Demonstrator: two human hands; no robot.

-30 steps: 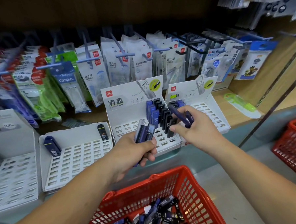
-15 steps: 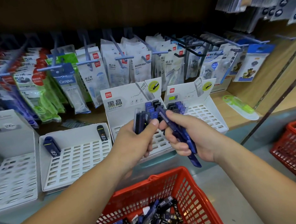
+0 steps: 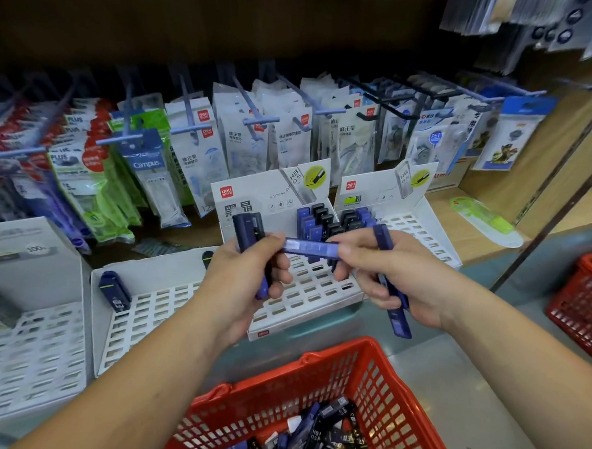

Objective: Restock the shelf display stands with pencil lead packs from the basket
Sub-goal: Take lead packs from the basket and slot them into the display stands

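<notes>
Hands have parted since half a second ago, a slim translucent-blue plastic pencil lead pack (image 3: 309, 248) now lying crosswise between them over the white slotted card display stand (image 3: 308, 292), both ends hidden under pinching fingertips (image 3: 273, 241); left hand (image 3: 246, 282) and right hand (image 3: 396, 274) each also clutch near-upright blue packs (image 3: 248, 228), blurred.

Stationery shop: peg-hung packs (image 3: 194, 150), red basket (image 3: 375, 385).
</notes>
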